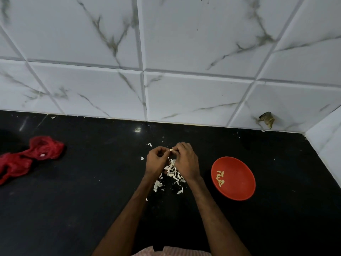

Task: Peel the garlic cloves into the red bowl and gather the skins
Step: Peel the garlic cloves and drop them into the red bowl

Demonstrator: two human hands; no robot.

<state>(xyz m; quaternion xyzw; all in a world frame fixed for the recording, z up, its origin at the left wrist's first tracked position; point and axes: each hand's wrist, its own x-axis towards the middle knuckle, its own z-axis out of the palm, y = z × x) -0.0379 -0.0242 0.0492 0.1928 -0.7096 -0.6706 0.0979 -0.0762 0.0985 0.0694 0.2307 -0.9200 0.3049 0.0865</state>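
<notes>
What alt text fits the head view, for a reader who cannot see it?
The left hand and right hand pinch one garlic clove above a pile of white skins on a black counter. A red bowl holding peeled cloves stands at the right; a red mesh bag lies at the left.

A red bowl (pixel 238 189) holding pale cream cloves (pixel 220 178) sits on a glossy black worktop (pixel 92 200) strewn with white skins (pixel 172 171). A red mesh bag (pixel 27 157) lies to the left. The wall tiles (pixel 184 43) are white with grey-green marble veining, and pink-and-white striped cloth (pixel 177 251) shows at the bottom edge.
</notes>
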